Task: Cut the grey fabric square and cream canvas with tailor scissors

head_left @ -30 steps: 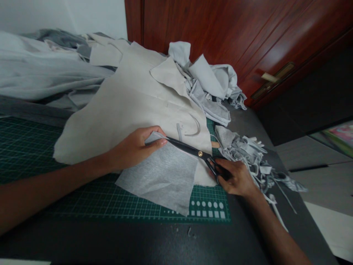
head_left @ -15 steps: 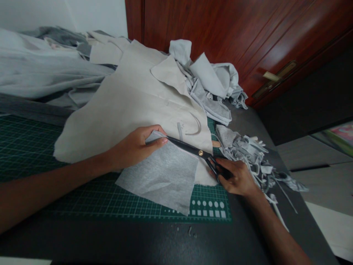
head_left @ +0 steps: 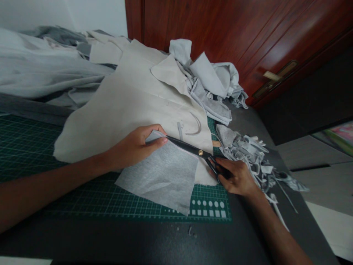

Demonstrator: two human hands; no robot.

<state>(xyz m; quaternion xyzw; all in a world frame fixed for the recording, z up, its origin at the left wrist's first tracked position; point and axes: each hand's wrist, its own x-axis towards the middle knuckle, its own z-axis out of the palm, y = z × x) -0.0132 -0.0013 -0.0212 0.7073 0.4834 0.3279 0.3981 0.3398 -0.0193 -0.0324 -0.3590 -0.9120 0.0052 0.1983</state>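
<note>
A thin grey non-woven fabric sheet [head_left: 158, 176] lies over a large beige fabric sheet [head_left: 129, 110] on a green cutting mat [head_left: 24, 147]. My left hand [head_left: 135, 145] grips the grey sheet's upper corner between thumb and fingers. Black long-bladed scissors [head_left: 195, 151] with a brass pivot run along the grey sheet's top edge, their tips next to my left thumb. My right hand [head_left: 237, 178] is shut on the scissors' handles, which its fingers partly hide. Where the blades meet the cloth is hard to make out.
Heaped pale grey cloth [head_left: 211, 84] rises behind the beige sheet, with more cloth [head_left: 46, 70] at the left. Grey fabric scraps [head_left: 244, 154] lie right of the mat on the dark tabletop [head_left: 138, 239]. A reddish wooden door with a brass handle [head_left: 275, 78] stands behind.
The view has shifted very slightly. Both hands and the scissors keep nearly the same places on the fabric.
</note>
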